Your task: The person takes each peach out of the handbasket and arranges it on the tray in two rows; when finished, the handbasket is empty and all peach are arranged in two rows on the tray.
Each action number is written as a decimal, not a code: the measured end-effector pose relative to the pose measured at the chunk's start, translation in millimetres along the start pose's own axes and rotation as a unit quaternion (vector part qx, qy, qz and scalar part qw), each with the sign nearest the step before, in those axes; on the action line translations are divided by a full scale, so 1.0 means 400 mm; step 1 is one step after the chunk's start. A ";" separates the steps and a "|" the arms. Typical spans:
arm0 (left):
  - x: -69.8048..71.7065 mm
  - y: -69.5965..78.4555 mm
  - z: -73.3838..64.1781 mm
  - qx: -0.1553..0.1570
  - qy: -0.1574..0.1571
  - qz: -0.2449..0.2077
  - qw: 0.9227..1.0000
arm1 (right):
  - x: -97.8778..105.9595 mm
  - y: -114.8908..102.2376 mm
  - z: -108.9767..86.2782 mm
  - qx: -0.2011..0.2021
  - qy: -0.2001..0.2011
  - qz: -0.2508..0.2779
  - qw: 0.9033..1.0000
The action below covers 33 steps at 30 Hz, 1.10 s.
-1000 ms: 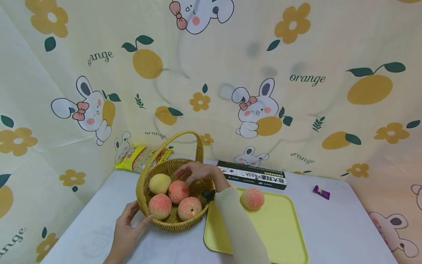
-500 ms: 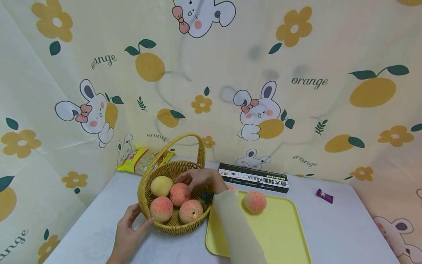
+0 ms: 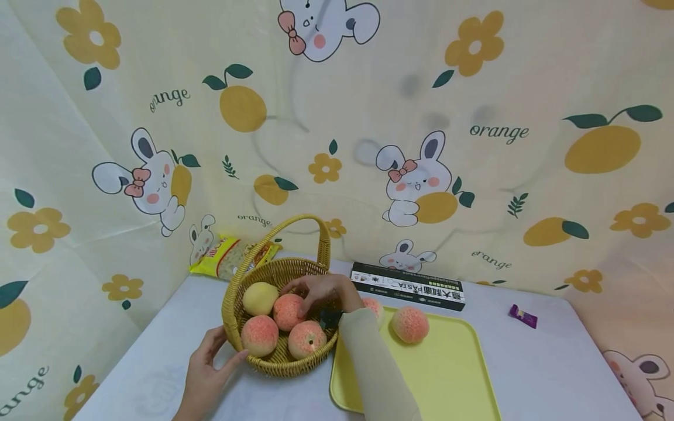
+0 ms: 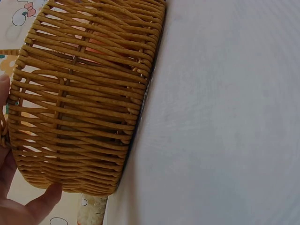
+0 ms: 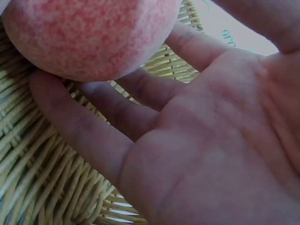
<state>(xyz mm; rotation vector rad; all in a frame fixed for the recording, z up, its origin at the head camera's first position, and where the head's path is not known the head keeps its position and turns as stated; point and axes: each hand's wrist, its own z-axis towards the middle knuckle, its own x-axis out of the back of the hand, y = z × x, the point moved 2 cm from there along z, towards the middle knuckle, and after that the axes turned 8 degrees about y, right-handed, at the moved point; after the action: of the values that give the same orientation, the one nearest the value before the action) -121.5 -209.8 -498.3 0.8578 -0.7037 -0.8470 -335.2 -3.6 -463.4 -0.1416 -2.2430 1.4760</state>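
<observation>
Our left hand (image 3: 207, 363) grips the round tan wicker basket (image 3: 284, 368) at eight o'clock; our right hand (image 3: 325, 290) holds a round pink peach (image 3: 286, 312), apparently positioning it; next needs gentleness.

rough wicker-look basket (image 3: 286, 368), matt grainy-looking peach (image 5: 93, 35), smooth plastic-looking tray (image 3: 442, 371), shiny plastic packet (image 3: 217, 257), creased cloth-like backdrop (image 3: 337, 99)

Head view: high over the table (image 3: 542, 368), looking forward and down, backdrop (image 3: 337, 93) filling the top.
Left wrist view: tipped sideways, close on the basket (image 4: 79, 103) and its outer wall.
Right wrist view: nearest of all, peering past the right hand (image 5: 201, 131) at a peach (image 5: 93, 37).
Basket: shared by all three!
</observation>
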 end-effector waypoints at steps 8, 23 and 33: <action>0.000 0.003 0.001 -0.001 -0.002 -0.008 1.000 | -0.003 -0.001 0.002 0.007 0.017 0.004 1.000; -0.001 -0.001 0.000 0.010 -0.006 -0.002 1.000 | -0.001 0.002 0.006 0.035 0.023 -0.016 0.999; 0.001 -0.001 0.001 0.001 -0.002 -0.001 1.000 | 0.017 -0.021 -0.012 0.094 0.043 0.001 0.995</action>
<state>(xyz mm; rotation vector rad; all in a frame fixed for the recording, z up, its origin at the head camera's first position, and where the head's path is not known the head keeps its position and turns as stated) -121.6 -210.5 -498.3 0.8587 -0.7066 -0.8508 -337.9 -0.9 -452.1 -0.1458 -2.0247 1.6408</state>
